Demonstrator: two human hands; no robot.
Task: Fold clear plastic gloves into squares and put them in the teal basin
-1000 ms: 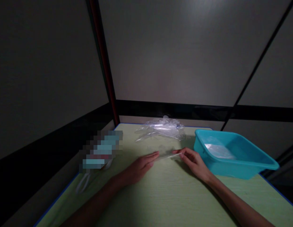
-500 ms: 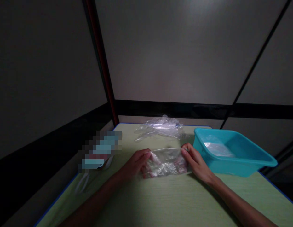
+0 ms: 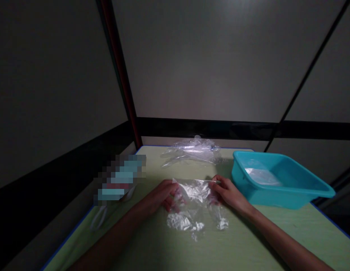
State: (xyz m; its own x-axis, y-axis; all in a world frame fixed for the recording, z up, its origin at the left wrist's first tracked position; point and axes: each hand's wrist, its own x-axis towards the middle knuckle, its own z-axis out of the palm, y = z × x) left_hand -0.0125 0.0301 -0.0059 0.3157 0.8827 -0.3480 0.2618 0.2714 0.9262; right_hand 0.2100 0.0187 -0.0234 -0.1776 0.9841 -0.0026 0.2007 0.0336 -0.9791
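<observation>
A thin, clear disposable plastic glove [image 3: 196, 194] is stretched between my two hands above the table. My left hand [image 3: 167, 194] pinches the top edge at its left corner, with the other fingers curled behind the film. My right hand [image 3: 224, 190] grips the same edge at the right corner between thumb and fingers. Below, the crinkled film hangs down in a wide part on the left and a narrower part on the right. Fingertips show blurred through the plastic.
Behind my hands lies a heap of clear plastic film [image 3: 193, 150]. A turquoise basin [image 3: 279, 195] stands on the right, with a flat clear plastic piece [image 3: 262, 177] inside. At the left edge lies a pixelated object [image 3: 120, 180] with a white strap. The table [image 3: 234, 244] meets dark-banded walls.
The glove, bunched shorter before, now hangs lower with its two lower parts spread out. My right hand has shifted slightly left and down, and the top edge has slackened.
</observation>
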